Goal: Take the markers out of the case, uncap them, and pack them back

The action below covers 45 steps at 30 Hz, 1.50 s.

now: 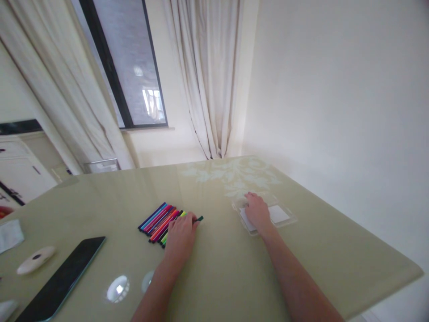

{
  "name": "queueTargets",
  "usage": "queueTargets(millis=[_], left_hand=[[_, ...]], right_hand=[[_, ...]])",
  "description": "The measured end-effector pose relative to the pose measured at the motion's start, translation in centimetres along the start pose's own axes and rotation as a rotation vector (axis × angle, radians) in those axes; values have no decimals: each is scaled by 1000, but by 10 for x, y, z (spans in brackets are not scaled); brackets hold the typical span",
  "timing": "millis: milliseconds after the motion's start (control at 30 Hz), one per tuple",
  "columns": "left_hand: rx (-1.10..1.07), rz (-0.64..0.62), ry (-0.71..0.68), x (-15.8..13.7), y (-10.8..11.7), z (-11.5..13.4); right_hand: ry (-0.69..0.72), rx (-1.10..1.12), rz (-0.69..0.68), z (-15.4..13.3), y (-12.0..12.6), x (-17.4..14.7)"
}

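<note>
A row of colourful markers (161, 222) lies side by side on the table, left of centre. My left hand (181, 232) is closed at the right end of this row, its fingers around a dark green marker (200, 219) whose end sticks out to the right. Most of that marker is hidden by the hand. To the right, my right hand (258, 213) lies over a flat clear plastic case (291, 218), fingers bent at its far rim. White paper or a card (278, 214) shows inside the case.
A black tablet or phone (63, 279) lies at the front left, with a whitish oval object (35, 260) beside it and a pale cloth or packet (10, 235) behind. The glossy table (221, 273) has its right edge along a white wall. Curtains (214, 80) hang behind.
</note>
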<state>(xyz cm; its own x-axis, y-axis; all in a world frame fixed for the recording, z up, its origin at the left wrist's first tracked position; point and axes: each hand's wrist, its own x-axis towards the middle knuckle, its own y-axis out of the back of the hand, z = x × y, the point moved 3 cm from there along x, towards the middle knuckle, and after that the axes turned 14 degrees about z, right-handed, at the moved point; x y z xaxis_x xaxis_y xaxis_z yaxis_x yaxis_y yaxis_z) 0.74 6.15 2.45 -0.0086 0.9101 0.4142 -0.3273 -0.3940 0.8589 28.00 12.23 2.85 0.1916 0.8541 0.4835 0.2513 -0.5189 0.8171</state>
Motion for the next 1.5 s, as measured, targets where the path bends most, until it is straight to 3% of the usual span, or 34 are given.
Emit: queueTargets(millis=[100,200,267,500,633,767,867,1000,1267,1500], left_hand=[[-174,-36,31,1,-4,5],[-270,-12,-80,0,-4,12],[-264,-1,-147,-3,-3,16],[-217,-30,-166,-4,4,19],[-171,-69,-134,-3,7,19],[-135,-144,-68,-5,-2,14],[-151,-151,-40,-7,-10,8],[-259,-145,-66,-8,-12,6],[-495,-302,-80,-13,-2,22],[-447,-294,3,-8,5,4]], right_hand=[[98,255,102,-36,9,-13],[305,678,-45,-80,9,-38],[349,784,-92,-96,6,-50],[77,1001,-281,-92,-9,-47],[14,1054,-323,-90,-13,-44],[9,1011,-305,-87,-15,-41],[-2,940,-207,-77,-17,-34],[144,652,-87,-69,-17,-30],[417,240,-103,-76,-14,-38],[447,48,-93,-83,-21,-35]])
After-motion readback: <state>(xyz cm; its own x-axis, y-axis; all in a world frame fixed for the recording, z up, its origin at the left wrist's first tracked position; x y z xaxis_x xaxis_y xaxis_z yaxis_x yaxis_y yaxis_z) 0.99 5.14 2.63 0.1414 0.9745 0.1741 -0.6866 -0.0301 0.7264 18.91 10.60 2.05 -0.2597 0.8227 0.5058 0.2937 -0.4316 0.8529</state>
